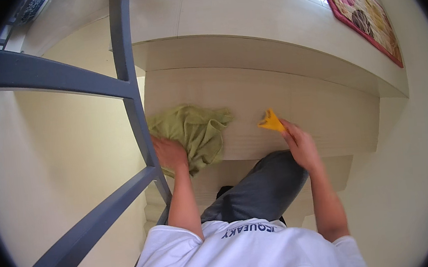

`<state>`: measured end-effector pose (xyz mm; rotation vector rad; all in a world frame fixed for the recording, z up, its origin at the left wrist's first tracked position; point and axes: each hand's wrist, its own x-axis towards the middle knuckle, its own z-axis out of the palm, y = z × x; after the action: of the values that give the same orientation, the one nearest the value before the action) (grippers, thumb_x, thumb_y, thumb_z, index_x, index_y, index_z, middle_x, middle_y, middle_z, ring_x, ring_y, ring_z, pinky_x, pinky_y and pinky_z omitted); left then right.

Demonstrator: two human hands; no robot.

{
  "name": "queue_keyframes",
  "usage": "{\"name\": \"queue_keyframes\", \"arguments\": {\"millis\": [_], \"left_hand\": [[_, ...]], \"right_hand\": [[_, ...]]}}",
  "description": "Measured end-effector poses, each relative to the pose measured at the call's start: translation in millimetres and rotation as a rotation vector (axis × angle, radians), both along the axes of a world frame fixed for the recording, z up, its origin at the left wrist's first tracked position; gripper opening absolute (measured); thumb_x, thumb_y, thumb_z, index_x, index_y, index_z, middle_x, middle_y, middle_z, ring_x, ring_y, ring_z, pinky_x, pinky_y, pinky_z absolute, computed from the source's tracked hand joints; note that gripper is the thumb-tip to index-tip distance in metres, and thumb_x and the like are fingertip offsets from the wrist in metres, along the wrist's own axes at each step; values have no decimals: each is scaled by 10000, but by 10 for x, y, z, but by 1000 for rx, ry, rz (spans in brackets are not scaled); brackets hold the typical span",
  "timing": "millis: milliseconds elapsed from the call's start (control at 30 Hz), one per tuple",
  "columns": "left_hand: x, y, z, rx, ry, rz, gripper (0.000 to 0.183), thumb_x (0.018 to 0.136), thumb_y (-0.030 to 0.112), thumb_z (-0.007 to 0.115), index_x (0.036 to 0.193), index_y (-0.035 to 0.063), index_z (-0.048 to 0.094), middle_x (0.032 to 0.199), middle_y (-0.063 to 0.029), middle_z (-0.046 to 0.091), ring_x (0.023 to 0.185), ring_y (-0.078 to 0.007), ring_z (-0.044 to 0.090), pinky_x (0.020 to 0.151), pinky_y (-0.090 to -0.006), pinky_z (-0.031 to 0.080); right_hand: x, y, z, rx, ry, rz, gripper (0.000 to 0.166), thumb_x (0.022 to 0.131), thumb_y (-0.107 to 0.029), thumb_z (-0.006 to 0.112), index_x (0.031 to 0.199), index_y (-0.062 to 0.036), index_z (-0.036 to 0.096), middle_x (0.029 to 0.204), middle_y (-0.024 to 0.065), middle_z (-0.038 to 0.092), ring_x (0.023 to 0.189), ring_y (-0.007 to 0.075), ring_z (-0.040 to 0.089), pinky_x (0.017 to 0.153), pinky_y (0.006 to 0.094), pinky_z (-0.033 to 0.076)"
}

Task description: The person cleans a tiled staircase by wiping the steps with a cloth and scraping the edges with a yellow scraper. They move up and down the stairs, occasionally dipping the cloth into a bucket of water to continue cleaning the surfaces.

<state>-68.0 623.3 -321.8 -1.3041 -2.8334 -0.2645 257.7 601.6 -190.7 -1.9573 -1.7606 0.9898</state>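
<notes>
My left hand [170, 152] lies on the near left part of a crumpled green cloth [202, 130], beside the grey railing; its fingertips are partly hidden behind the post, and whether they grip the cloth is unclear. The cloth is spread on a beige tiled stair step [256, 88]. Over the right part of the same step, my right hand [300, 141] holds a small yellow plastic scraper [271, 122] by its narrow end. The wide end of the scraper points left and away from me. My right hand is near my knee.
A grey metal railing [130, 87] runs along the left side. Beyond the step rises a riser with a tiled upper surface [226, 10]. A patterned mat with a red border [364, 17] lies at the upper right, by the cream wall [409, 135]. Lower steps are below my leg.
</notes>
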Motion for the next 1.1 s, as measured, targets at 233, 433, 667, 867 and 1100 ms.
{"name": "queue_keyframes", "arguments": {"millis": [233, 433, 667, 867, 1100], "left_hand": [[-244, -322, -367, 568, -265, 63, 494, 923, 186, 266, 1346, -64, 214, 1399, -258, 205, 1289, -383, 190, 1068, -410, 118], [-129, -255, -336, 458, -289, 69, 514, 906, 197, 280, 1345, -65, 218, 1380, -274, 231, 1276, -403, 199, 1061, -420, 122], [-225, -287, -255, 299, -205, 108, 580, 928, 345, 300, 1362, -28, 209, 1387, -254, 234, 1279, -397, 200, 1051, -431, 138], [28, -124, 17, 249, -230, 53, 658, 917, 442, 348, 1374, -6, 195, 1399, -254, 198, 1290, -393, 180, 1053, -456, 113], [-194, -276, -70, 373, -376, 24, 575, 926, 320, 350, 1385, 16, 185, 1411, -256, 164, 1305, -393, 134, 1058, -469, 71]], "right_hand": [[-590, 1049, -247, -96, -368, 382, 321, 891, -262, 444, 1201, -258, 529, 920, 101, 576, 942, 261, 537, 844, 415, 359], [-1860, 1339, -548, -79, -419, 547, 358, 885, -265, 437, 1240, -269, 484, 1019, 80, 589, 1012, 240, 534, 869, 458, 364], [-1165, 1262, -211, -217, -396, 437, 415, 847, -269, 487, 1261, -288, 454, 1081, 57, 580, 1048, 229, 530, 889, 478, 363], [-1928, 1584, -583, -219, -400, 584, 331, 876, -317, 436, 1197, -335, 513, 1012, 75, 592, 1005, 236, 546, 869, 471, 364], [-1535, 1749, -322, -231, -412, 503, 303, 851, -241, 450, 1113, -319, 581, 1008, 51, 603, 999, 223, 548, 892, 462, 335]]}}
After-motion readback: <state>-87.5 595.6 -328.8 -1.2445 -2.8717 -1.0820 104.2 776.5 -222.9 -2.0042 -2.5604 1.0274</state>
